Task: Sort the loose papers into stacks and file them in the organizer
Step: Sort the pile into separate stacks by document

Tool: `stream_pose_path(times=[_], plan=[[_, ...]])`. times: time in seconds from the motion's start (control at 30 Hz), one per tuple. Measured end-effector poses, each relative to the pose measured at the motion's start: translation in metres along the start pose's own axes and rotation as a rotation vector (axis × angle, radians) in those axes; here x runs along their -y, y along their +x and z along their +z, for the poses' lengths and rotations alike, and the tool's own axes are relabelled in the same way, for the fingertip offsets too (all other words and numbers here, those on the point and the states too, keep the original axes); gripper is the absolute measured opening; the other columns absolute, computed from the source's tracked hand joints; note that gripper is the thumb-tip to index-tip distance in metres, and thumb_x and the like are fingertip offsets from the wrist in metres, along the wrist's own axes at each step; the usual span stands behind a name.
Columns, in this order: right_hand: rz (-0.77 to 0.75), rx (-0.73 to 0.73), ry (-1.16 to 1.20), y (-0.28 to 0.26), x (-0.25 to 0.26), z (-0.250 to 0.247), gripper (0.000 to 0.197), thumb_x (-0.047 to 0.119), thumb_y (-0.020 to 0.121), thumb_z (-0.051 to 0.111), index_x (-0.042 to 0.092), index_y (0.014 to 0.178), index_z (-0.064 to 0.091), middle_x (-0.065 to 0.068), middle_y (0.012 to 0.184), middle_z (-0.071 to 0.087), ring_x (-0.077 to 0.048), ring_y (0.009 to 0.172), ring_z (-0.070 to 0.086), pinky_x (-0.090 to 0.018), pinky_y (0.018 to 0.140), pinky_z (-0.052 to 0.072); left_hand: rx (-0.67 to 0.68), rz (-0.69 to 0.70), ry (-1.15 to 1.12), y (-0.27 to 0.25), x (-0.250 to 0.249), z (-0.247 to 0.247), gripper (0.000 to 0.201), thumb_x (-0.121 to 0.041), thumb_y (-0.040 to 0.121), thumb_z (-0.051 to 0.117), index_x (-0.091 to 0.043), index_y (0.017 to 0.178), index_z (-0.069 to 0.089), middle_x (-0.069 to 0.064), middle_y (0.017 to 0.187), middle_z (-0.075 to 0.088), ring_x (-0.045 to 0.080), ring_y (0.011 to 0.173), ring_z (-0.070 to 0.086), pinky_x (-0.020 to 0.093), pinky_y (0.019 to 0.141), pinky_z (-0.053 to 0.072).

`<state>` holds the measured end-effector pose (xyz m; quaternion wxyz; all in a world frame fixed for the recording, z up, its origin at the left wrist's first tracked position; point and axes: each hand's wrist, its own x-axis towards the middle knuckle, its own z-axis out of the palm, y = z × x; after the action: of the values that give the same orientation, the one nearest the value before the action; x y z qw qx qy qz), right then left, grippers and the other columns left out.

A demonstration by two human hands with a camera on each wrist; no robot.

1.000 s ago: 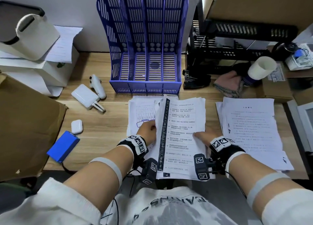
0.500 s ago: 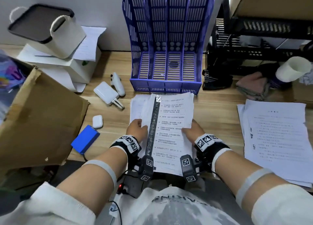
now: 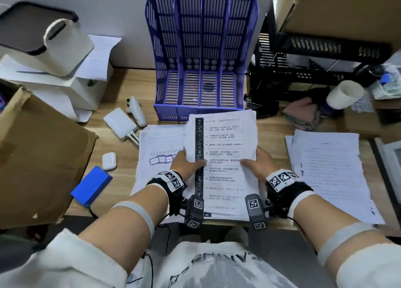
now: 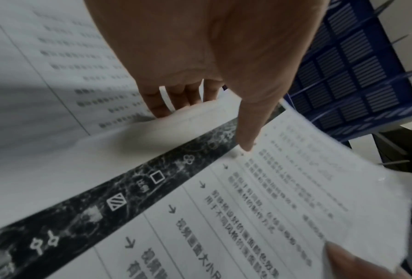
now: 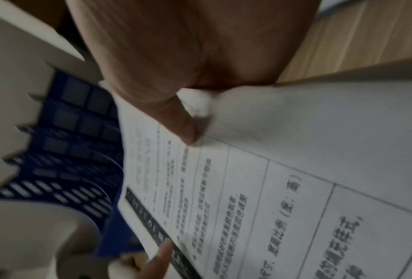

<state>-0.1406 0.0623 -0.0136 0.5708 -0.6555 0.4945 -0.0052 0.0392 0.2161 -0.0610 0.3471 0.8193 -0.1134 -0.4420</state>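
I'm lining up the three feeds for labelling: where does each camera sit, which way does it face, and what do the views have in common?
Head: worn on the head, looking forward and down at the desk; shows both forearms, left hand and right hand.
Left wrist: on the left wrist, looking along the left hand at the held paper stack.
Right wrist: on the right wrist, looking along the right hand at that stack.
Shared: all three show the paper stack and the blue organizer.
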Motion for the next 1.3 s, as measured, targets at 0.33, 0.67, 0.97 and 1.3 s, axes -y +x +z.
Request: stream_pose_path(times=[0.33,0.67,0.97,1.3], plan=[[-0.318,-0.353,0.334,-0.016,0.027,-0.088,0.026,-0.001,0.083,0.064,0.002,0.109,0.063,-0.01,0.107,0.069,-0.024,0.102,0.063,-0.031,0.088,0.052,0.088,0.443,-0.471,-0.018,-0.104,0.041,0.032,-0.016,0.076,0.084,-0.014,0.106,0.073,0.008,0.114,0.076,0.025,0.107,0.072,0.045,0.098,0.055],[0.019,-0.383,0.007,-0.024,-0.017,-0.095,0.019,0.008,0.083,0.062,0.001,0.101,0.06,-0.019,0.104,0.064,-0.034,0.104,0.059,-0.034,0.085,0.045,0.119,0.519,-0.323,-0.023,-0.109,0.082,0.057,-0.03,0.079,0.08,-0.012,0.128,0.057,0.005,0.122,0.071,0.021,0.114,0.067,0.041,0.096,0.056],[-0.092,-0.295,0.01,-0.001,-0.027,-0.106,0.031,0.014,0.09,0.058,0.012,0.122,0.059,-0.003,0.114,0.065,-0.02,0.102,0.06,-0.026,0.087,0.043,0.069,0.368,-0.178,0.006,-0.088,0.079,0.044,-0.032,0.086,0.064,-0.022,0.128,0.057,-0.002,0.125,0.07,0.02,0.116,0.066,0.045,0.105,0.05],[0.307,-0.525,-0.436,0.018,-0.048,-0.059,0.044,0.011,0.078,0.059,0.006,0.119,0.043,-0.02,0.125,0.048,-0.04,0.117,0.047,-0.047,0.093,0.044,-0.166,0.107,-0.121,0.005,-0.02,0.021,0.028,0.0,0.091,0.056,-0.009,0.118,0.061,0.007,0.099,0.065,0.023,0.082,0.062,0.03,0.071,0.049]])
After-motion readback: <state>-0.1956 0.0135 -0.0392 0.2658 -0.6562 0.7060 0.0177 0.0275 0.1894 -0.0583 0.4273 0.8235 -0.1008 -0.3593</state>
